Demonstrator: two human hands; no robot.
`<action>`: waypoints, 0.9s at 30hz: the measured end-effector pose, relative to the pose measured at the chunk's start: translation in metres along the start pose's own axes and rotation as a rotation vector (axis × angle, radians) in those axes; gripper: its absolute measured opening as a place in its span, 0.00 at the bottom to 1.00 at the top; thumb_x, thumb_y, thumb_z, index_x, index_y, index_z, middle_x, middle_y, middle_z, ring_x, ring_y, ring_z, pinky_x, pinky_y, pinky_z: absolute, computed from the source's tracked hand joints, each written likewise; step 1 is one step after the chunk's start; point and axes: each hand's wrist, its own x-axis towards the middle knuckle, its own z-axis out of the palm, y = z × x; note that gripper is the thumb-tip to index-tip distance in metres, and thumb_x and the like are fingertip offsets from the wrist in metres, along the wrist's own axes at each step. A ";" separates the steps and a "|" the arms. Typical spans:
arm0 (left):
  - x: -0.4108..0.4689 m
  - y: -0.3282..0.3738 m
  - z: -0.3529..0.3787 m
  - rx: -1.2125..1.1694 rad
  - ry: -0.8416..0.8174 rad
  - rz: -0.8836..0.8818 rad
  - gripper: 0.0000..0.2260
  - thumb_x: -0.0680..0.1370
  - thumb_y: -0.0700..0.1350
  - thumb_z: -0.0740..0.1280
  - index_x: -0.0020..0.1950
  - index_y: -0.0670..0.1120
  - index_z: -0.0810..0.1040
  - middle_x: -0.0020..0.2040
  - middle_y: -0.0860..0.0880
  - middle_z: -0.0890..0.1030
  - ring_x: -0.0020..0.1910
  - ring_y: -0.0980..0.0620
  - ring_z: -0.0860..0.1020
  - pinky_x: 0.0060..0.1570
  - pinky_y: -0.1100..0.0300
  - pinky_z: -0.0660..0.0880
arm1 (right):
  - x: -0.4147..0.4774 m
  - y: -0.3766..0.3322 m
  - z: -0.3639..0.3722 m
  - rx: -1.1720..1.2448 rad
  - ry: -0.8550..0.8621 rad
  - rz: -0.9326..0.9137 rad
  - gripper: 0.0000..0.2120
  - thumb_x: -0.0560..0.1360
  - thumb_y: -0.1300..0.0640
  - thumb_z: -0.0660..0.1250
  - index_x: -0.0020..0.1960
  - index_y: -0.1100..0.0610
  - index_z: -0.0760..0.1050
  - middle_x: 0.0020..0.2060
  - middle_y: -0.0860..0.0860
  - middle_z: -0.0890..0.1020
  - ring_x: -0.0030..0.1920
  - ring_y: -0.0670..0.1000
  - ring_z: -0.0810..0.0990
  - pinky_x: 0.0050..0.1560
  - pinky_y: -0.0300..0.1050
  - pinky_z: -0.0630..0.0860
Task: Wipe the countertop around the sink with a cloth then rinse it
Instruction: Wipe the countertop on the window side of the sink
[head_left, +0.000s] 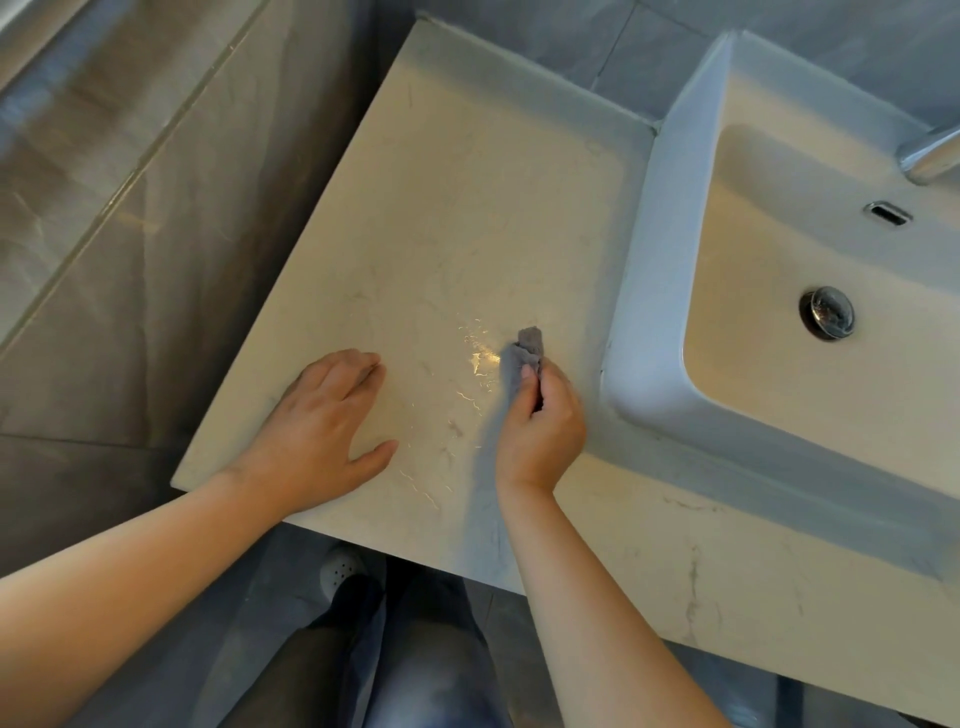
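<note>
Head view: right hand (540, 421) grips crumpled grey cloth (522, 353) on marbled countertop (467, 208).

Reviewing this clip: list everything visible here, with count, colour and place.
countertop: one, cream, veined, left of and in front of the sink
sink: one, white, right side
faucet: one, chrome, far right edge, partly cut off
drain plug: one, chrome, basin floor
overflow slot: one, chrome, basin back wall
cloth: one, grey, bunched, on the countertop
wet streaks: several, shiny, left of the cloth
shoe: one, white, below the counter edge
trousers: blue, bottom centre
left hand: flat on the countertop
right hand: grips the cloth
</note>
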 end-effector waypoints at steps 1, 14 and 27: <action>0.000 0.000 0.000 0.001 0.002 -0.002 0.36 0.73 0.63 0.56 0.69 0.36 0.69 0.68 0.41 0.70 0.68 0.41 0.67 0.68 0.52 0.62 | -0.002 -0.004 0.001 0.028 -0.025 0.000 0.08 0.78 0.58 0.63 0.41 0.57 0.77 0.33 0.46 0.77 0.34 0.49 0.72 0.33 0.39 0.64; -0.012 0.025 -0.006 0.005 0.013 -0.020 0.36 0.73 0.63 0.55 0.68 0.35 0.70 0.68 0.41 0.70 0.67 0.41 0.68 0.67 0.49 0.65 | -0.007 0.048 -0.109 -0.030 0.074 0.081 0.08 0.77 0.58 0.66 0.45 0.61 0.81 0.33 0.43 0.75 0.35 0.46 0.71 0.38 0.39 0.69; -0.043 0.028 0.007 -0.011 0.018 0.028 0.35 0.74 0.62 0.56 0.69 0.36 0.69 0.68 0.41 0.70 0.67 0.42 0.67 0.67 0.51 0.63 | -0.036 0.029 -0.057 0.069 0.020 0.096 0.08 0.79 0.56 0.64 0.46 0.55 0.81 0.35 0.45 0.80 0.35 0.45 0.76 0.36 0.38 0.71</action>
